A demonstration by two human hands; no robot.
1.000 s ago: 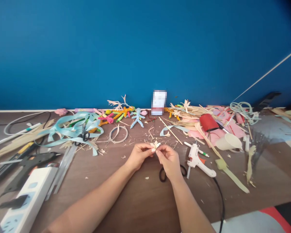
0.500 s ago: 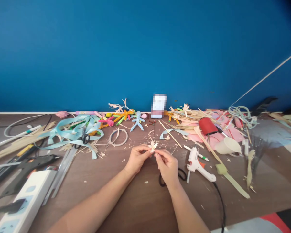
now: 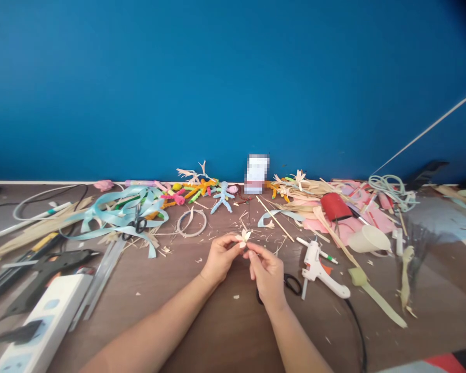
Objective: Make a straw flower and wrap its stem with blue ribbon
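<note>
A small cream flower made of thin strips [image 3: 243, 237] is pinched at its base by the fingertips of my left hand [image 3: 220, 257]. My right hand [image 3: 267, 273] is closed in a pinch just right of the flower, its fingertips touching the flower's lower edge. Both hands hover over the brown table [image 3: 202, 321], near its middle. Black scissors [image 3: 291, 284] lie partly hidden under my right hand.
A white glue gun [image 3: 319, 264] with a black cord lies to the right. Light blue ribbon [image 3: 120, 210] with scissors, a black glue gun [image 3: 52, 261] and a white power strip [image 3: 39, 324] are left. Coloured twisted pieces, straw scraps, a red roll [image 3: 335, 206] and a paper cup [image 3: 370, 239] line the back.
My right hand has slid slightly down and back from the flower, while the left keeps holding it. The view has shifted a little.
</note>
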